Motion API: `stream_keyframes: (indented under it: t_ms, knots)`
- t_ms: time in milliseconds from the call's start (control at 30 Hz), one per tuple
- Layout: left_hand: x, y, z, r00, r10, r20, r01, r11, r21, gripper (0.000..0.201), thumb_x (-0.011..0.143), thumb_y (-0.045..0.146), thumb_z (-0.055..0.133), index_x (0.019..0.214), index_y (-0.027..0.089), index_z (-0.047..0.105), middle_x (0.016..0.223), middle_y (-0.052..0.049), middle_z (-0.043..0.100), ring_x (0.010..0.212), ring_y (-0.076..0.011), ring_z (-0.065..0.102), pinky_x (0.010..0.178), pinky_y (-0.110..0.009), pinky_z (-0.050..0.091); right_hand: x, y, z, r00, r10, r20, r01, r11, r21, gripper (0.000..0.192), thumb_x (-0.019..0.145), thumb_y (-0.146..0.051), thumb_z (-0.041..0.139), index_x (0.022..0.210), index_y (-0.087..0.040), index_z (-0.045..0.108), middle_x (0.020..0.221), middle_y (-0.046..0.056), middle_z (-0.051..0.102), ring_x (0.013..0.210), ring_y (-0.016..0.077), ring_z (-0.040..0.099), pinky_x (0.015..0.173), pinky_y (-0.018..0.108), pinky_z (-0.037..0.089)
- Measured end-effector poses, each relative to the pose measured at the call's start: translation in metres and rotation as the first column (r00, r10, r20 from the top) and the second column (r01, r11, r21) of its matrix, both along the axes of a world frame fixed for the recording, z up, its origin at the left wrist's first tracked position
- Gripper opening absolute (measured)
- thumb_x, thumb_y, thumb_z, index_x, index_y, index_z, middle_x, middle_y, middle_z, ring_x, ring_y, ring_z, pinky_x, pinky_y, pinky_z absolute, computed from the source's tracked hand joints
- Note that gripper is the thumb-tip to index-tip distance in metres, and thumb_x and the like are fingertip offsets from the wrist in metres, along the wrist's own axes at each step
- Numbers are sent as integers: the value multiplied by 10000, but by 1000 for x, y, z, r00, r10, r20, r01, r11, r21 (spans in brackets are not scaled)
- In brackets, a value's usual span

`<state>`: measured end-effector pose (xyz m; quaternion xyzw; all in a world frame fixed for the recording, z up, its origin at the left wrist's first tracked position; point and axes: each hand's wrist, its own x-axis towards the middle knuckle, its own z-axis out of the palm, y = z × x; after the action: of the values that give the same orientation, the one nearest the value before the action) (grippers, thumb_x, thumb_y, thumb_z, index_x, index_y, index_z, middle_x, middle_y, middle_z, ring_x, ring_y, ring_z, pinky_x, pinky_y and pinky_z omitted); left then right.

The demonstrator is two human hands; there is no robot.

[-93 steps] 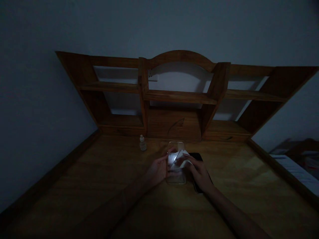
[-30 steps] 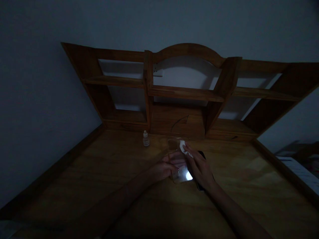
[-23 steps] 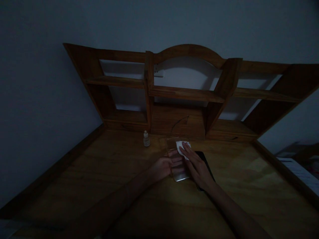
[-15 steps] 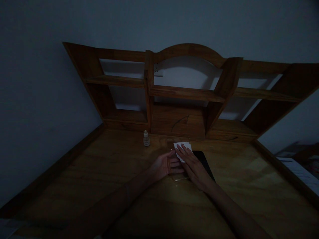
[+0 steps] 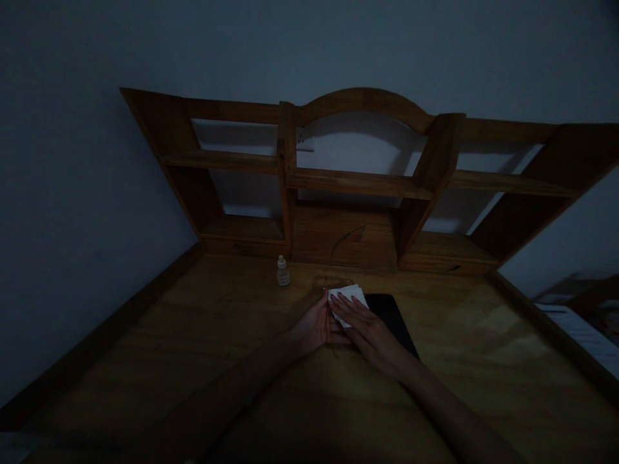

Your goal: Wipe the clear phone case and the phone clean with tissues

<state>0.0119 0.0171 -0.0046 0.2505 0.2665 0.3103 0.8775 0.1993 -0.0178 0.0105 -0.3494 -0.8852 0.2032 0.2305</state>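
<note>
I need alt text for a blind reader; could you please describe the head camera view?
In dim light, the right hand presses a white cloth flat on a wooden desk, with the left hand beside it. A dark phone lies right of the cloth, and a small bottle stands before a wooden shelf unit.

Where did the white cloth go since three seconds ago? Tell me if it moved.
Yes. The white cloth now lies flat under the right hand, closer to the small bottle.

Head view, downward, desk near, dim
</note>
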Motion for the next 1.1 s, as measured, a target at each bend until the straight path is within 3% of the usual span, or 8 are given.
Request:
stream_keyframes:
  t_ms: [167,300,467,600,733,900,1100]
  knots:
    - [-1,1,-4,999,20,35,-19,1000,-13,509,964,511,394,1194,109,603,1073,-154,704,906,-267,686,889,-457,507,-1,-4,8,995,66,-77,-69,997,-42,485,1044,-299,347,1523,-330,280,1589,2,306,1472,206,274,1228,521,172]
    - [-2,1,-2,998,45,47,-42,998,-52,559,939,578,412,1141,105,631,954,-127,719,891,-243,683,910,-433,509,1,-4,11,979,72,-191,-85,994,-61,406,1034,-335,387,1432,-347,466,1475,-11,505,1396,212,425,1216,511,221]
    - [-3,2,-1,1000,9,-17,-9,1000,-1,588,904,619,462,1169,124,634,987,-124,726,894,-247,699,778,-374,560,12,-3,17,959,-5,-285,-26,994,-105,362,1023,-344,406,1333,-333,592,1368,-7,613,1328,240,513,1179,502,313]
    - [-5,-1,5,994,-47,-94,50,998,32,505,910,523,528,1188,119,651,1134,-160,707,895,-224,714,661,-270,540,23,2,14,952,-139,-272,133,990,-40,376,1020,-336,399,1349,-321,580,1415,3,570,1361,248,473,1190,520,289]
    - [-6,-3,10,992,-91,-92,95,994,47,445,924,412,545,1263,135,627,1281,-146,649,907,-207,716,708,-269,541,24,9,5,934,-250,-254,254,967,-18,416,1031,-329,358,1425,-316,490,1502,6,468,1426,235,376,1189,515,300]
    - [-8,-5,9,986,-127,-111,139,984,110,438,909,312,578,1319,159,596,1324,-130,626,934,-199,711,687,-241,536,20,10,0,938,-251,-239,250,968,-38,442,1040,-326,342,1480,-334,386,1546,-11,395,1480,222,243,1216,536,220]
    - [-5,-7,5,990,-42,-138,56,993,105,412,903,371,598,1254,160,643,1210,-106,695,937,-192,703,712,-243,540,17,5,7,943,-203,-263,202,979,-30,438,1037,-319,361,1473,-337,398,1546,-11,390,1474,235,258,1219,554,200]
